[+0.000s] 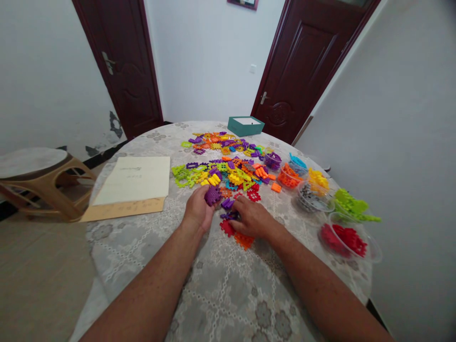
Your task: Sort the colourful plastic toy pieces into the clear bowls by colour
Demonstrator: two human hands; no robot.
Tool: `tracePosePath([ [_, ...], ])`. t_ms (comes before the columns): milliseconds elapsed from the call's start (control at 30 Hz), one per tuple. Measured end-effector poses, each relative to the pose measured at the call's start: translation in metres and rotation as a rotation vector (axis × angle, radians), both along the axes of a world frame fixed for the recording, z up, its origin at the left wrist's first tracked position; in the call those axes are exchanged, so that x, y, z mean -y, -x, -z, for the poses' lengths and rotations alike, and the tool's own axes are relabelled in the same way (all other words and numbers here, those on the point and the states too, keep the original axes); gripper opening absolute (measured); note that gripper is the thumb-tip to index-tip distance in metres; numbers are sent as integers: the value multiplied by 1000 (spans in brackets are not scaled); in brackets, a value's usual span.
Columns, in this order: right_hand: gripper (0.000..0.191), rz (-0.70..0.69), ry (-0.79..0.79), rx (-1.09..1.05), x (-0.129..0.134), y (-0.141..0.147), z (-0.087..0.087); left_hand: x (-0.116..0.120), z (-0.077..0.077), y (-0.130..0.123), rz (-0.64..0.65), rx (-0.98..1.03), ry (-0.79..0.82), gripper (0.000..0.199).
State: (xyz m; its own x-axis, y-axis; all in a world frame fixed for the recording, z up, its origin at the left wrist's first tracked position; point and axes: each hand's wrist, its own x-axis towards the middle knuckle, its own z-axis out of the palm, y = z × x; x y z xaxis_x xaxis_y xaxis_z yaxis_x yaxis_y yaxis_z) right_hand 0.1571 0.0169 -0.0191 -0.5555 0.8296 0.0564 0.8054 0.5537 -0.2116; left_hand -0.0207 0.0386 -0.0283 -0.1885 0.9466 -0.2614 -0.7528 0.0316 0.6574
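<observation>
My left hand (198,207) is closed around purple notched plastic building pieces (213,195), thumb on top. Fingers bent downward, my right hand (252,217) pinches at a dark purple building piece (228,215) on the table, partly hidden by the fingers. More purple pieces (227,204) lie just beyond it. A red notched piece (227,228) and an orange one (244,241) rest under and beside my right hand. In front of both hands spreads a mixed pile of green, yellow, purple, orange and red building pieces (233,178).
A second pile of pieces (215,146) lies farther back, near a green box (245,127). Along the right stand several clear tubs sorted by colour, including orange pieces (290,176) and red pieces (349,240). Papers (133,179) lie at left; a stool (39,178) stands beyond the table.
</observation>
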Motion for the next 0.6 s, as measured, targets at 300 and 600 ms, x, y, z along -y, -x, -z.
tracePosePath([
  [300,19,-48,-189,-333,-15,-2,17,1,-1,0,66,4,0,10],
  [600,31,10,-308,-580,-11,3,30,9,-3,-4,262,11,8,8],
])
